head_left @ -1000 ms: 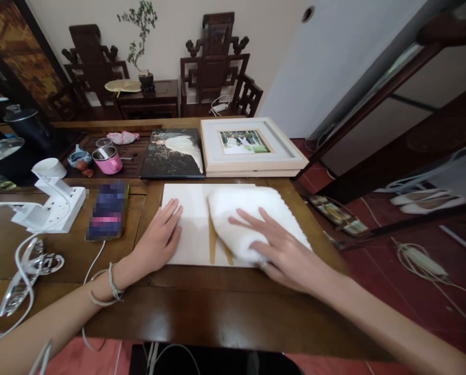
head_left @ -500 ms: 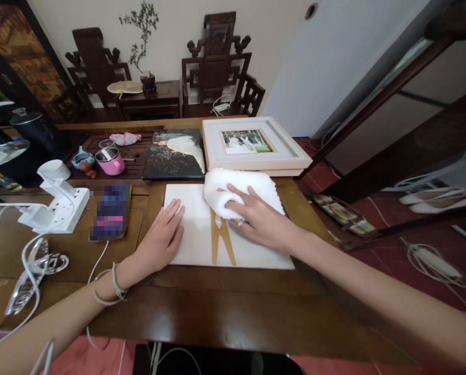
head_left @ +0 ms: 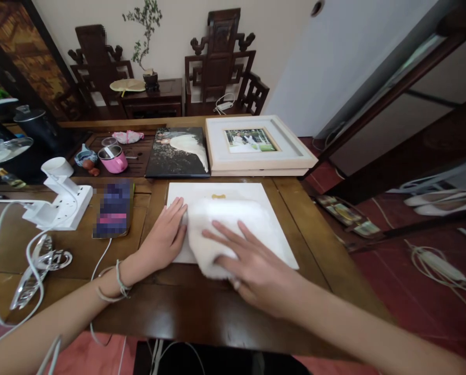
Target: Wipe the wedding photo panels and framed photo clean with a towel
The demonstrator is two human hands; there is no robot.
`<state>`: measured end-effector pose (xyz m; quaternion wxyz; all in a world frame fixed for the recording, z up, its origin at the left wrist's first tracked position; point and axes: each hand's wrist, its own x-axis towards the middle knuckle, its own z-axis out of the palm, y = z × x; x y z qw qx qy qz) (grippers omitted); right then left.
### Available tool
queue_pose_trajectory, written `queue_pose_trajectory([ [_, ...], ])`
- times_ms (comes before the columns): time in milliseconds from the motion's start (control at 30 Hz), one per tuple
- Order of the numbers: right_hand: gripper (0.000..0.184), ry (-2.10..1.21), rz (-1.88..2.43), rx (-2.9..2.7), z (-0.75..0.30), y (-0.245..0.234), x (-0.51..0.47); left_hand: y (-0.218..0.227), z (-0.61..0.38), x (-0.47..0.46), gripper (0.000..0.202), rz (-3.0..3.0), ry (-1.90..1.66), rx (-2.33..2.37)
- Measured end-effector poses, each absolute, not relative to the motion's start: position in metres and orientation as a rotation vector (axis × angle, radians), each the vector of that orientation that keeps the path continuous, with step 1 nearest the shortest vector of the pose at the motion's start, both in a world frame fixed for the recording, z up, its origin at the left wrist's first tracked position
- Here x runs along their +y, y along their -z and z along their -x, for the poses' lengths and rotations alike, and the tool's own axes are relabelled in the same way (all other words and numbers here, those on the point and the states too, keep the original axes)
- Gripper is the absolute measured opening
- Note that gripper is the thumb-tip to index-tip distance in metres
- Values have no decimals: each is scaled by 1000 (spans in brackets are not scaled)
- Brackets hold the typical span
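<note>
A white flat panel point(head_left: 277, 237) lies on the wooden table. My left hand point(head_left: 163, 230) rests on the panel's left edge with its fingers stretched out. My right hand point(head_left: 252, 260) is closed on a folded white towel point(head_left: 231, 212), pressed down over the middle and near edge of the panel. Just beyond the towel, a small part of a gold-coloured piece point(head_left: 218, 197) shows on the panel. The rest of that piece is under the towel.
Behind the panel lie a dark photo panel point(head_left: 170, 161) and a pale framed photo point(head_left: 295, 156). To the left are a phone point(head_left: 113, 208) on a cable, a white power strip point(head_left: 71, 208), a clear hair claw point(head_left: 33, 276) and a pink cup point(head_left: 113, 160).
My right hand has drawn the towel toward me and slightly left across the panel. The towel now covers the legs of the gold piece. My left hand keeps its place.
</note>
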<state>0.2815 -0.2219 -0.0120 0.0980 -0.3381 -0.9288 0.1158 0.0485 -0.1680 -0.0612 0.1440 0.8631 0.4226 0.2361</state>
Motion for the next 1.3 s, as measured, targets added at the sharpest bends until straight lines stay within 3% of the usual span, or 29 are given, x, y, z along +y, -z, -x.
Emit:
queue_pose_trajectory([
  [233, 49, -251, 1144, -2814, -273, 7, -148, 60, -50, -168, 49, -2466, -674, 1232],
  [633, 48, -462, 999, -2741, -275, 9, -265, 59, -49, -169, 50, -2485, -683, 1219],
  [967, 43, -212, 1237, -2841, -259, 4, -158, 53, -52, -167, 45, -2193, -846, 1277],
  [1133, 38, -304, 860, -2930, -241, 9, -187, 47, -52, -164, 49, -1840, -1145, 1328],
  [1300, 30, -484, 699, -2880, -252, 3, -237, 47, -54, -166, 49, -1860, -1133, 1349],
])
